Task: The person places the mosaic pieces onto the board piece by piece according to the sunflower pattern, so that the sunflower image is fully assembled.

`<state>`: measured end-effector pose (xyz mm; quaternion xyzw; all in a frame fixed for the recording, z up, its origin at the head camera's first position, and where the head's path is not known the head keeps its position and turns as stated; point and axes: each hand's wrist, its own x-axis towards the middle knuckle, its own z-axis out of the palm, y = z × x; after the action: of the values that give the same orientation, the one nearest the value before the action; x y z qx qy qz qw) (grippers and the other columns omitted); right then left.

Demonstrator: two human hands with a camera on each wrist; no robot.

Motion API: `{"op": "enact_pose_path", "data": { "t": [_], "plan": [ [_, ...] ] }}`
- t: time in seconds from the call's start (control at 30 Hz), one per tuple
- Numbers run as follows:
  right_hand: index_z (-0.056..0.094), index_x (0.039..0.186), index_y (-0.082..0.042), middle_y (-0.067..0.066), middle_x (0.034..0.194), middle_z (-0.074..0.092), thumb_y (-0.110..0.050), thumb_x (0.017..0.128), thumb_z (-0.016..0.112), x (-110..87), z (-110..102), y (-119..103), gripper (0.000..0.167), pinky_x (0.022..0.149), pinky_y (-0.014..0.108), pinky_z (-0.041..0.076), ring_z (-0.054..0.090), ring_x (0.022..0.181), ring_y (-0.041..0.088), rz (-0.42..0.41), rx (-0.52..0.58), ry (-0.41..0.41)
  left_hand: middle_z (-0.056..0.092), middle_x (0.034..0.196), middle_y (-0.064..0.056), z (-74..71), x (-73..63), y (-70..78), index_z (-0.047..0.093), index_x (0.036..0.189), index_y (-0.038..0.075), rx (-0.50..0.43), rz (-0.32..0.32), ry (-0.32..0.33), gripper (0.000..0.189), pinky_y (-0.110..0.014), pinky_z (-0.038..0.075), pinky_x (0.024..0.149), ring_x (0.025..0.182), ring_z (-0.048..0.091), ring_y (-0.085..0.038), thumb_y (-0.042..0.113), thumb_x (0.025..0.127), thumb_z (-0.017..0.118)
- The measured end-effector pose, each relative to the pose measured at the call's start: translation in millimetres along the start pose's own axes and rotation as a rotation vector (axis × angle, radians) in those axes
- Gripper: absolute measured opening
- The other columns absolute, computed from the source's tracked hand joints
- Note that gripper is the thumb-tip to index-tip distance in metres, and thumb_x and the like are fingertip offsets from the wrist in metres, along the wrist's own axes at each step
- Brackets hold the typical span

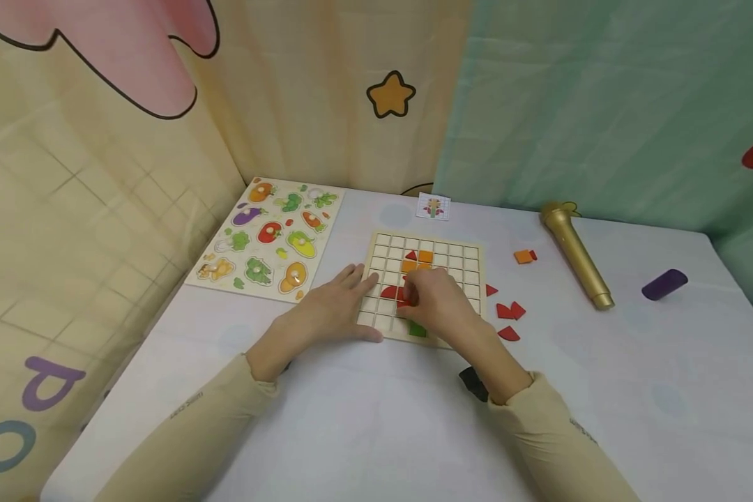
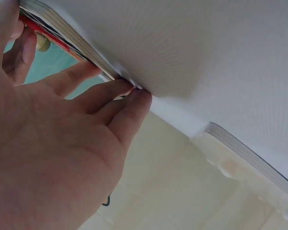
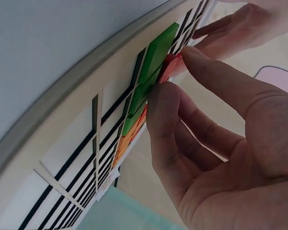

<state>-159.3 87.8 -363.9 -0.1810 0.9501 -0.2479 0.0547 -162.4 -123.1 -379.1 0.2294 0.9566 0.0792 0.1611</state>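
Observation:
A wooden grid board (image 1: 472, 265) lies in the middle of the table with orange squares (image 1: 425, 256), a red triangle (image 1: 411, 256), red curved pieces (image 1: 389, 291) and green pieces (image 1: 417, 330) on it. My right hand (image 1: 439, 300) is over the lower middle of the grid. In the right wrist view its thumb and index finger pinch a red piece (image 3: 169, 68) beside the green pieces (image 3: 156, 52); the fingers partly hide its shape. My left hand (image 1: 326, 307) rests along the board's left edge, fingers extended and thumb at the near corner.
A vegetable puzzle board (image 1: 260, 293) lies left. Behind the grid is a small pattern card (image 1: 434, 207). To the right are loose red pieces (image 1: 509, 334), an orange piece (image 1: 523, 257), a gold microphone (image 1: 577, 258) and a purple cylinder (image 1: 665, 284). Curtains hang behind the table.

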Motion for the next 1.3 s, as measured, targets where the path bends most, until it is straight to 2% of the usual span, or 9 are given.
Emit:
{"op": "enact_pose_path", "data": {
  "t": [0.2,0.47,0.7,0.8,1.03,1.3],
  "plan": [
    [0.072,0.089,-0.007,0.000,0.078,0.069,-0.018,0.083,0.092,-3.1,3,3,0.024,0.074,0.032,0.055,0.060,0.077,0.019,-0.001,0.008,0.018,0.016,0.176,-0.018,-0.4,0.0,1.1,0.025,0.169,0.015,0.009,-0.007,-0.009,0.112,-0.054,0.036,0.124,0.164,0.014,-0.037,0.071,0.086,0.074],
    [0.071,0.076,-0.014,-0.003,0.073,0.065,-0.023,0.084,0.092,-2.5,5,6,0.024,0.072,0.032,0.052,0.059,0.077,0.020,0.008,-0.041,0.040,0.015,0.176,-0.018,-1.8,-0.6,1.5,0.025,0.169,0.015,0.015,-0.010,-0.018,0.112,-0.055,0.038,0.123,0.164,0.013,-0.036,0.072,0.085,0.074],
    [0.071,0.079,-0.016,-0.004,0.075,0.067,-0.020,0.086,0.090,0.6,5,8,0.020,0.074,0.032,0.052,0.059,0.076,0.018,-0.061,-0.013,0.035,0.016,0.176,-0.019,-2.9,-0.5,0.8,0.025,0.169,0.014,0.022,0.007,-0.005,0.112,-0.053,0.036,0.124,0.164,0.014,-0.037,0.071,0.086,0.073],
    [0.073,0.080,-0.015,-0.004,0.075,0.068,-0.018,0.089,0.087,1.5,3,9,0.016,0.075,0.032,0.054,0.060,0.076,0.018,-0.064,-0.023,0.018,0.016,0.176,-0.019,-3.4,-0.4,0.8,0.025,0.169,0.014,0.018,0.010,0.002,0.112,-0.053,0.036,0.124,0.164,0.014,-0.037,0.071,0.086,0.073],
    [0.077,0.087,-0.013,-0.001,0.081,0.072,-0.016,0.092,0.082,-1.1,-19,22,0.008,0.077,0.035,0.056,0.063,0.081,0.020,-0.040,-0.013,0.032,0.016,0.176,-0.019,-1.9,2.1,-0.1,0.026,0.169,0.014,0.002,0.002,-0.005,0.112,-0.055,0.037,0.124,0.164,0.015,-0.037,0.070,0.086,0.075],
    [0.077,0.094,-0.009,0.007,0.090,0.074,-0.014,0.096,0.078,-10.1,-59,60,0.006,0.080,0.039,0.051,0.062,0.090,0.026,0.048,0.040,0.072,0.015,0.176,-0.019,-2.2,2.2,1.2,0.026,0.169,0.014,-0.002,-0.012,-0.018,0.112,-0.055,0.037,0.123,0.164,0.014,-0.037,0.069,0.086,0.076]
  ]
}}
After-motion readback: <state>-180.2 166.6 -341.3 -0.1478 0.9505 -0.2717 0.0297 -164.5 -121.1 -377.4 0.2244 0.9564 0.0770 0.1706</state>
